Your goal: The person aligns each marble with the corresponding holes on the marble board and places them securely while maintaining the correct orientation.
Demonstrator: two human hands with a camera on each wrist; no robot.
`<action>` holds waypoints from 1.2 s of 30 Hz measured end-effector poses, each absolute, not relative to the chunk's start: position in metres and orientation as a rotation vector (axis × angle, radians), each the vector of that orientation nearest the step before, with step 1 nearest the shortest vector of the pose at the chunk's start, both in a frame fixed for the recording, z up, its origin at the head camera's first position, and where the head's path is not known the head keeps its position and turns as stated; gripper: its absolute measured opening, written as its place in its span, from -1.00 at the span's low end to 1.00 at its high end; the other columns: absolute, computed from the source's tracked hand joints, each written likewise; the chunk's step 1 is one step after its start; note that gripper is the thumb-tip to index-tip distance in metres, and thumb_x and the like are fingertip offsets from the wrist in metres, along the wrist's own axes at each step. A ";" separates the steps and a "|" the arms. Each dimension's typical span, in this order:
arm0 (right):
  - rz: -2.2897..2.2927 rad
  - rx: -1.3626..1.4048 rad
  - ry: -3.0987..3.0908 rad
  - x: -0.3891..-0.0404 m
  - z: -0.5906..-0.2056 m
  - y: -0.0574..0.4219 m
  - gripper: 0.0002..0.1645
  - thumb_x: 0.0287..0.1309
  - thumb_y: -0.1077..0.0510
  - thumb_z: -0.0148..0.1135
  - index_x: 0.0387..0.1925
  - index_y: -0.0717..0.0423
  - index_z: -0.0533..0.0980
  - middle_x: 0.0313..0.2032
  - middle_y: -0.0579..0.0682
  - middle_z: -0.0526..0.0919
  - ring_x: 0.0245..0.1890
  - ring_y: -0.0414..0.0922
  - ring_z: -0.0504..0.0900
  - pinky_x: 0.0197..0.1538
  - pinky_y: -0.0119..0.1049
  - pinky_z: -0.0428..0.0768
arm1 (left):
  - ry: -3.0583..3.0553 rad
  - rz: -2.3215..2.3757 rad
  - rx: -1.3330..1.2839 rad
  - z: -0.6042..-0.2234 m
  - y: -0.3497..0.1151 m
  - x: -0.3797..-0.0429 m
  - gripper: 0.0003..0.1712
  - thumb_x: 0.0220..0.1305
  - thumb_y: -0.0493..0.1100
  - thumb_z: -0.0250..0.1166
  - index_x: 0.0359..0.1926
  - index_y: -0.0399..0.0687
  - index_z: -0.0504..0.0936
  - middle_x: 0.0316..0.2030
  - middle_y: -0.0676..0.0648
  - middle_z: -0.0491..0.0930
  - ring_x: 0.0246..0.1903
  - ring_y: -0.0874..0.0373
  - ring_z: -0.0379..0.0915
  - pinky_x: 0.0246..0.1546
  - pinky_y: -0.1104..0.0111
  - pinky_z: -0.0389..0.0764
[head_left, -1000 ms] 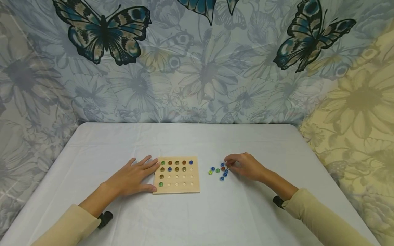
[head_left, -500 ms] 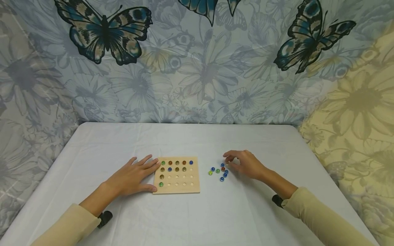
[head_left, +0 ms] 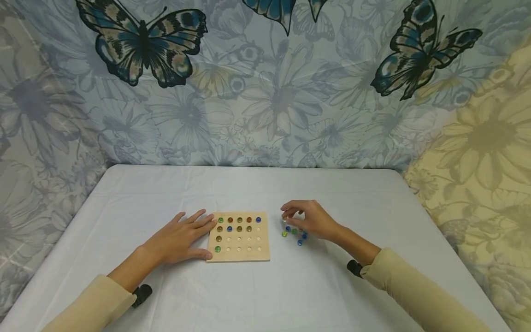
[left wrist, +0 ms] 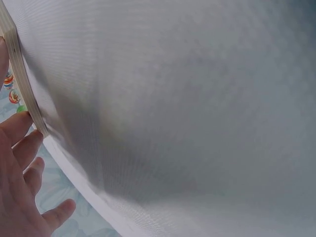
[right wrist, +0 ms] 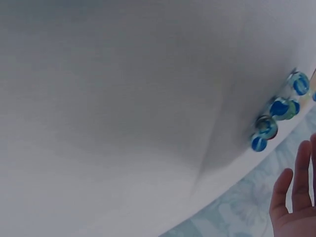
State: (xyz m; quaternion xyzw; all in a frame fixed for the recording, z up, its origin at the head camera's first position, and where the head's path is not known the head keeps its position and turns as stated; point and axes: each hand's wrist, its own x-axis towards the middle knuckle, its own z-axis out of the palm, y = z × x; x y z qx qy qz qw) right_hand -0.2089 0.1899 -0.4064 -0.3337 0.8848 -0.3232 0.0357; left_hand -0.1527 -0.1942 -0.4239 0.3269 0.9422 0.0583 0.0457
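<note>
My left hand (head_left: 178, 237) rests at the left edge of a pale wooden board (head_left: 244, 255), fingers spread, with thumb and fingertips touching it. In the left wrist view, fingertips lie against the board's edge (left wrist: 24, 74). Glass marbles fill the board's top row, most of the second row and the first hole of the lower rows. My right hand (head_left: 313, 220) hovers over a loose group of marbles (head_left: 300, 242), its thumb and forefinger pinching a small marble whose colour is hard to make out. The hand partly hides the group. Blue-swirled marbles (right wrist: 280, 107) show in the right wrist view.
A white cloth covers the table (head_left: 257, 295). Behind it hangs a flowered fabric backdrop (head_left: 282, 101) with butterflies. A yellow-green marble (head_left: 284, 234) lies at the left of the loose group, close to the board's right side.
My right hand has lifted a brownish marble from the right side of the loose group and moved left above the other marbles. The left hand and board stay in place.
</note>
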 end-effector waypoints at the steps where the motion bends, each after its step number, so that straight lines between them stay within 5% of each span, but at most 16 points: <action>1: -0.996 -1.031 2.708 -0.209 -0.406 0.186 -0.64 0.15 0.30 0.42 0.01 0.23 0.61 -0.20 -0.13 0.77 -0.18 -0.20 0.71 -0.10 -0.09 0.61 | 2.876 0.177 0.999 -0.424 -0.194 -0.153 0.04 0.21 0.51 0.11 0.51 -0.04 0.25 0.48 -0.10 0.20 0.49 -0.12 0.00 0.31 -0.27 0.13; 36: -0.894 -1.053 2.569 -0.210 -0.414 0.122 -0.71 0.14 0.32 0.42 -0.07 0.17 0.65 -0.22 -0.10 0.77 -0.18 -0.25 0.71 -0.05 -0.19 0.63 | 2.876 0.173 0.997 -0.424 -0.194 -0.154 0.04 0.21 0.51 0.13 0.51 -0.04 0.26 0.48 -0.09 0.21 0.49 -0.11 0.02 0.32 -0.26 0.14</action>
